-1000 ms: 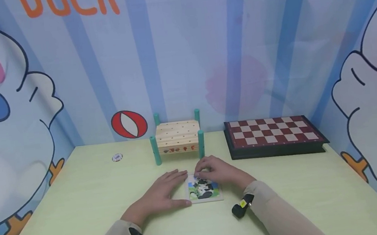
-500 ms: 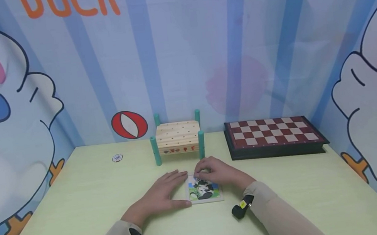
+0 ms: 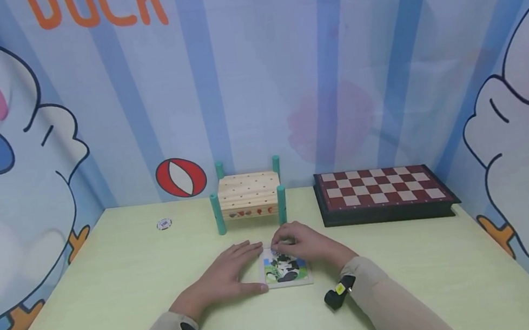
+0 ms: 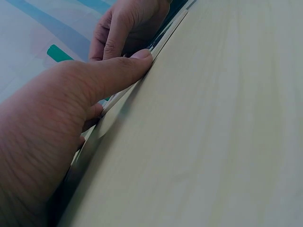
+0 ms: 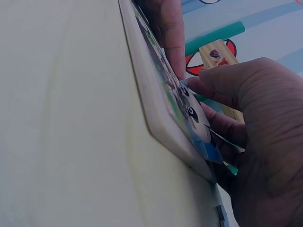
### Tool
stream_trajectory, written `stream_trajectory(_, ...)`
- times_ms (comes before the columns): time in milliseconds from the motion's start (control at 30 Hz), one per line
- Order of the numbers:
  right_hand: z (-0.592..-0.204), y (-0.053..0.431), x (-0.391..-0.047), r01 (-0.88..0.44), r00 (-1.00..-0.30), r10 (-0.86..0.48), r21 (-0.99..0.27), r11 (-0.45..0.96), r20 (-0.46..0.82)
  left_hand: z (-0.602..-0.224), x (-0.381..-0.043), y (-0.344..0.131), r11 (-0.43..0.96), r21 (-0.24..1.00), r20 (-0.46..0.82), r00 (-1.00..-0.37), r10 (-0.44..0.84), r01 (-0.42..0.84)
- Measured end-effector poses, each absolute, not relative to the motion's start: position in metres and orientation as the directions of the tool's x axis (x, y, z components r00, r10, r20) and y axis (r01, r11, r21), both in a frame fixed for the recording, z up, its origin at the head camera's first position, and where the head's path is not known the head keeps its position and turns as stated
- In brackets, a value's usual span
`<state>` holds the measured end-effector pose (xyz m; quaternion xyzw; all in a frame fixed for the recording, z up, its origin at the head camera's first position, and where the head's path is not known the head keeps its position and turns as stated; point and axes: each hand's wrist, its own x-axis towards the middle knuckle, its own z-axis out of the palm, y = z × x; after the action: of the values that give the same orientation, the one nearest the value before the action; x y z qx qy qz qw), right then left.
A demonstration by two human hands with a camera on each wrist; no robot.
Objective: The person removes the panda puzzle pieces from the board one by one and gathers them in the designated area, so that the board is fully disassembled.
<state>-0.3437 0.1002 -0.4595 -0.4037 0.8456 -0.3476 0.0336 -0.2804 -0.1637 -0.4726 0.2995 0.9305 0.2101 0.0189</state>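
A small panda picture puzzle lies flat in its pale tray on the table, between both hands in the head view. My right hand pinches a puzzle piece at the far part of the board. In the right wrist view that piece shows a panda's face and blue at its corner, and it sits slightly raised and tilted over the tray. At the left side of the tray rests my left hand, fingers stretched, with the thumb touching the near left corner. The right hand hides the far right of the puzzle.
Behind the hands stands a small wooden stand with green posts. A folded chessboard case lies at the back right. On the left, a round poker chip lies on the table. A printed cloth encloses the back and sides.
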Motion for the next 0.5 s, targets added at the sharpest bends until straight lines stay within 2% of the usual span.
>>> stream_trajectory(500, -0.4592, 0.1000, -0.3427, -0.667, -0.674, -0.706, -0.589, 0.456, 0.218, -0.4711, -0.2794, -0.1629, 0.735, 0.407, 0.085, -0.824, 0.561, 0.542)
